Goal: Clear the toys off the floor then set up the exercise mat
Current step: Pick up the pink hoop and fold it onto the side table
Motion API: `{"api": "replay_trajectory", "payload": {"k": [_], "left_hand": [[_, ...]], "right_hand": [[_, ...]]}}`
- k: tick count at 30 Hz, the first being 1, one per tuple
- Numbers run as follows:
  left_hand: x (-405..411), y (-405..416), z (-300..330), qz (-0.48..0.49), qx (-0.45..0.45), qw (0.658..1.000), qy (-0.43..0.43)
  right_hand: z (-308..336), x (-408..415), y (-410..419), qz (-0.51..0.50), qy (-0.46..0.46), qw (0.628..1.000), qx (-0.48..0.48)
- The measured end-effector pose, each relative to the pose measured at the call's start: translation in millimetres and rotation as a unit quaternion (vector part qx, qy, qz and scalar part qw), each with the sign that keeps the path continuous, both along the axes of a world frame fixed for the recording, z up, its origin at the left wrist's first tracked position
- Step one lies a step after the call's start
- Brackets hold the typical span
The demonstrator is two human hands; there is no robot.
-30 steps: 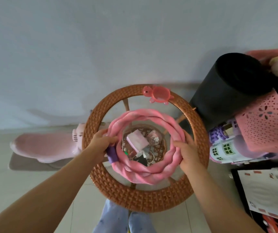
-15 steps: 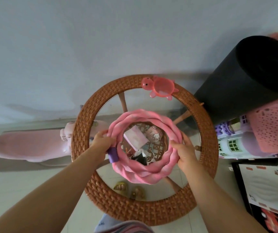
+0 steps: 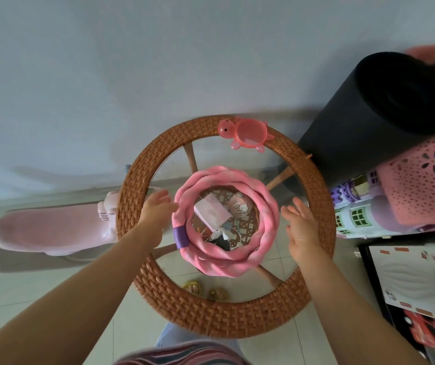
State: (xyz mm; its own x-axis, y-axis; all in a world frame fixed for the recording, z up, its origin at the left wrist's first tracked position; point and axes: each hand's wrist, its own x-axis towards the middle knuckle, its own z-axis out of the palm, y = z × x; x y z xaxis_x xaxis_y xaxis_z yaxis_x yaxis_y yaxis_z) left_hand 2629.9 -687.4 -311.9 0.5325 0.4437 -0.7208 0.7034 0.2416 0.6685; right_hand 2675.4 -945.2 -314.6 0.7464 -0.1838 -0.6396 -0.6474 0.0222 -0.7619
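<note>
Pink twisted ring toy [image 3: 224, 227] lies on the round glass surface [image 3: 211, 320] with its wicker rim. Left hand [image 3: 155, 209] and right hand [image 3: 300, 227] flank it, fingers spread, released, holding nothing. Rolled black exercise mat [image 3: 363, 119] stands just right.

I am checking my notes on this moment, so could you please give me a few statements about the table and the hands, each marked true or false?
1. Both hands grip the pink ring. False: the left hand and the right hand are open beside the pink ring, holding nothing.
2. The ring lies on the glass top of the round wicker table. True.
3. A pink turtle toy sits on the far rim of the table. True.
4. The black rolled mat lies unrolled on the floor. False: it is rolled up, to the right of the table.
5. The ring has a purple band on its left side. True.
</note>
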Motion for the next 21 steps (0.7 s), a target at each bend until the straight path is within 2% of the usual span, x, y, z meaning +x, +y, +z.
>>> {"api": "replay_trajectory", "payload": {"k": [12,17,21], "left_hand": [[-34,6,40,0.016,-0.002,0.999,-0.035],[-65,1,46,0.051,-0.017,0.998,-0.042],[-100,7,50,0.096,-0.027,0.994,-0.042]], "right_hand": [[48,-16,3,0.046,-0.021,0.999,-0.013],[55,-22,12,0.053,-0.011,0.998,0.037],[44,-26,30,0.101,-0.024,0.995,0.0]]}}
